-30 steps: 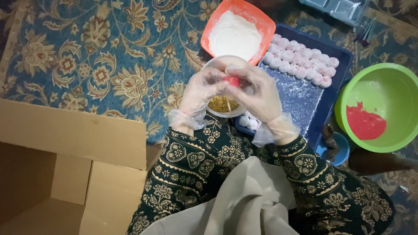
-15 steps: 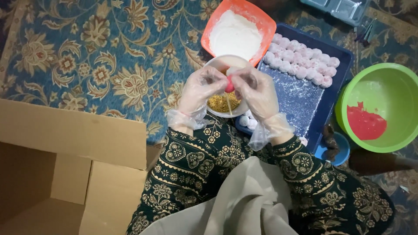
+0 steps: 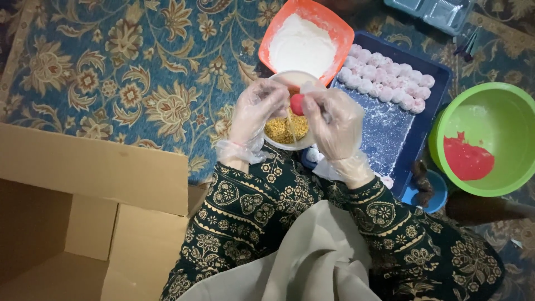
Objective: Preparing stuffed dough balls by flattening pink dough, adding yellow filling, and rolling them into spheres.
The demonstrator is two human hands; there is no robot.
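Red, a small round ball of dough, is pinched between both hands, each in a clear plastic glove. Left hand curls its fingers onto the ball from one side, right hand grips it from the other, so both are closed on it. It sits right above a small white bowl of yellowish crumbly filling. Just behind that is an orange square bowl of white flour. Beside it, a dark blue tray dusted with flour holds rows of pale pink balls. Off to the right, a green round bowl has more red dough. Everything's on a blue floral carpet, with an open cardboard box nearby.
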